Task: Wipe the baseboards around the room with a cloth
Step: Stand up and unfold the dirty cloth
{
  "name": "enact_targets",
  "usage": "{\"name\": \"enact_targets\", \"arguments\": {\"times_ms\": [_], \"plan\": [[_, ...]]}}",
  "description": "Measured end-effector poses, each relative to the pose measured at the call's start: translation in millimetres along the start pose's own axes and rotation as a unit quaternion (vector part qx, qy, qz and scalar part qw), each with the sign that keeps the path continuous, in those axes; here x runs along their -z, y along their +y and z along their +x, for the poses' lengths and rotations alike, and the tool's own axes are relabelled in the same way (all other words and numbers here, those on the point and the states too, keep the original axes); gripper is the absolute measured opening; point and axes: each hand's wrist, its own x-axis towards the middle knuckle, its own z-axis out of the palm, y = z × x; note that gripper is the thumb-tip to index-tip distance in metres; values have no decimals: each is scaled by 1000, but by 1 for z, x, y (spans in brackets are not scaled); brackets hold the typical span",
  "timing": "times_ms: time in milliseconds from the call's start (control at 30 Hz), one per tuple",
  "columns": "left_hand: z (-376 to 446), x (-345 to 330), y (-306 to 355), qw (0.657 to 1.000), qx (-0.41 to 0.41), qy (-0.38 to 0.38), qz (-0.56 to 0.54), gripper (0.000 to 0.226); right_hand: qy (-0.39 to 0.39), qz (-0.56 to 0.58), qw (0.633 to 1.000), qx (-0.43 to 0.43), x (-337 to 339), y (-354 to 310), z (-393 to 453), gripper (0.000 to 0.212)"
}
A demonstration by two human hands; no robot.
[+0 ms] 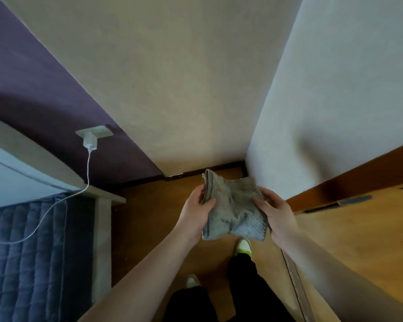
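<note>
A grey knitted cloth [233,205] is stretched between both hands at waist height above the wooden floor. My left hand [196,209] pinches its left edge, thumb on top. My right hand [277,214] grips its right edge. A dark baseboard [219,167] runs along the foot of the beige wall just beyond the cloth and meets the corner on the right. The baseboard continues left under the purple wall [137,181].
A bed with a blue quilted cover [33,252] and a pale frame [101,228] stands at the left. A white charger [90,140] sits in a wall socket, its cable trailing onto the bed. A wooden door [358,228] stands at the right. My feet [242,246] are on the floor.
</note>
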Motion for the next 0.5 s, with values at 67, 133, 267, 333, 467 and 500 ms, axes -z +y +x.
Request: {"name": "enact_targets", "arguments": {"times_ms": [67, 133, 267, 333, 467, 500], "plan": [[21, 7, 0, 1000, 9, 24, -8, 36, 19, -6, 1000, 8, -11, 4, 19, 23], [45, 15, -3, 999, 32, 20, -28, 32, 47, -9, 999, 13, -17, 11, 36, 21], [87, 21, -7, 999, 23, -11, -31, 31, 78, 34, 996, 28, -20, 24, 70, 25], [105, 23, -12, 1000, 14, -24, -13, 32, 78, 59, 995, 33, -23, 35, 84, 28], [143, 31, -30, 999, 37, -21, -16, 25, 90, 86, 991, 38, -24, 60, 115, 29], [152, 34, -34, 999, 45, -17, -19, 24, 91, 88, 991, 38, -24, 65, 122, 29]]}}
